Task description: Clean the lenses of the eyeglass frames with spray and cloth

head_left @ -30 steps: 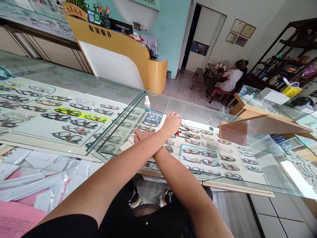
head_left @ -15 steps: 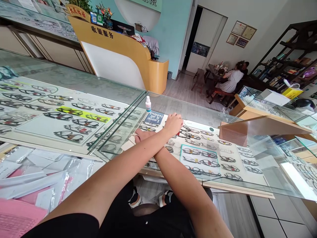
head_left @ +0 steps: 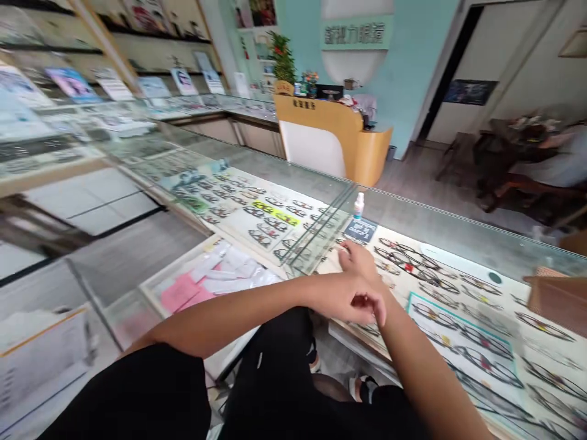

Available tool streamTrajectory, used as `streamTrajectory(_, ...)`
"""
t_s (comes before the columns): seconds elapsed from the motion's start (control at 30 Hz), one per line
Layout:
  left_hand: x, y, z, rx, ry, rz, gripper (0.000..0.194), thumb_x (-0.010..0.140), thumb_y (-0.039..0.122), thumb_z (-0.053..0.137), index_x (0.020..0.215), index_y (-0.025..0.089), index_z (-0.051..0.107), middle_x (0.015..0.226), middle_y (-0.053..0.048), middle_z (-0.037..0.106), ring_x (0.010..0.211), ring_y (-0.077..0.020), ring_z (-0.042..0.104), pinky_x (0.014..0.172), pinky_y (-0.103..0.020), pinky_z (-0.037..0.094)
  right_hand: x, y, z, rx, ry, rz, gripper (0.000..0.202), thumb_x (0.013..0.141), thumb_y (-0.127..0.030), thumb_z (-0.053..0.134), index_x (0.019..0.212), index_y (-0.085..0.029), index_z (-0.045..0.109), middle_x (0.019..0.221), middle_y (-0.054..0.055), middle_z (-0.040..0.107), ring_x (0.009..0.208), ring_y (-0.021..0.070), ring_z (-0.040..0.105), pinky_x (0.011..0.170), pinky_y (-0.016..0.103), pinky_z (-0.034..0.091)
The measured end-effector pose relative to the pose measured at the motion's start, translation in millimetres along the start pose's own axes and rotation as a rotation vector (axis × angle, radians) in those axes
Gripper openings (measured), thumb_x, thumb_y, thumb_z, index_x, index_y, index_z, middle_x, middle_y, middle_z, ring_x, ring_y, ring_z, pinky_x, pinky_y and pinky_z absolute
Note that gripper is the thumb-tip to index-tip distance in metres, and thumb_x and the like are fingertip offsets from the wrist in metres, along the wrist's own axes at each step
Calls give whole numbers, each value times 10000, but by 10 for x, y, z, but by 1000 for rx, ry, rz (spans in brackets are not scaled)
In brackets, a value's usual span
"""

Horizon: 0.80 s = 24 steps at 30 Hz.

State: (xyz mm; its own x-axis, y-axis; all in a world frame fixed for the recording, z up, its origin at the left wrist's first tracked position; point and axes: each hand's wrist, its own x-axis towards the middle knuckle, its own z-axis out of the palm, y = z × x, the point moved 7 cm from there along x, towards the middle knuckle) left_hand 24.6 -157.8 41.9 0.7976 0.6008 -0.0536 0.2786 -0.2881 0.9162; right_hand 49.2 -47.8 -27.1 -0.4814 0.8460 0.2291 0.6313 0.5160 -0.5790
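My forearms cross over the glass display counter [head_left: 389, 214]. My left hand [head_left: 351, 298] lies across my right forearm near the wrist, its fingers loosely bent and apart, with nothing visible in them. Farther forward, my right hand [head_left: 360, 261] rests on the glass, thumb and fingers somewhat spread; its far side is partly hidden. Just beyond it lies a dark blue printed card [head_left: 361, 230], and behind that stands a small white spray bottle [head_left: 359, 206] with a blue lower part. Eyeglass frames [head_left: 408, 253] fill the display to the right of my hands.
More eyeglass frames [head_left: 266, 235] lie in the left display. Below it, an open drawer [head_left: 153, 293] holds pink and white papers [head_left: 202, 287]. A brown box [head_left: 557, 302] is at the right. Beyond stands a wooden cashier desk [head_left: 316, 125]; a blurred seated person [head_left: 554, 162] is at the far right.
The view has swung left, showing more shelves and the drawer. My left hand has drawn back from the glass onto my right forearm. The tan sheets by my right hand no longer show.
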Motion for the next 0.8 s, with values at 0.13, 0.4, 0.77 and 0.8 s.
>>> streamTrajectory(0.13, -794, -315, 134, -213, -197, -229, 112, 996, 290, 707, 1043, 231, 790, 753, 10, 658, 513, -101, 592, 513, -236, 439, 25, 168, 90, 7, -32, 62, 257, 1048, -324, 569, 1207, -225, 745, 1055, 57, 818, 946, 246, 720, 741, 302, 443)
streamTrajectory(0.4, -2032, -1534, -175, -208, -255, -614, 190, 787, 236, 818, 976, 244, 827, 685, 17, 622, 492, -134, 574, 481, -245, 453, -50, 229, 113, 34, 21, 78, 347, 1015, -445, 482, 1167, -225, 703, 1078, 97, 766, 976, 281, 684, 806, 386, 466)
streamTrajectory(0.77, -3409, -3151, -1802, -103, 739, -1041, 285, 733, 332, 960, 865, 156, 778, 688, -15, 686, 562, -154, 621, 536, -272, 535, -83, 218, 188, -158, 33, 68, 335, 1040, -430, 444, 1122, -213, 687, 1116, 116, 734, 1110, 324, 642, 903, 440, 479)
streamTrajectory(0.8, -3496, -3216, -1978, -99, 907, -992, 284, 860, 381, 897, 969, 148, 775, 816, -35, 731, 660, -160, 671, 611, -290, 588, -86, 212, 194, -175, 22, 74, 336, 1044, -429, 442, 1125, -213, 686, 1112, 114, 732, 1108, 323, 642, 897, 438, 479)
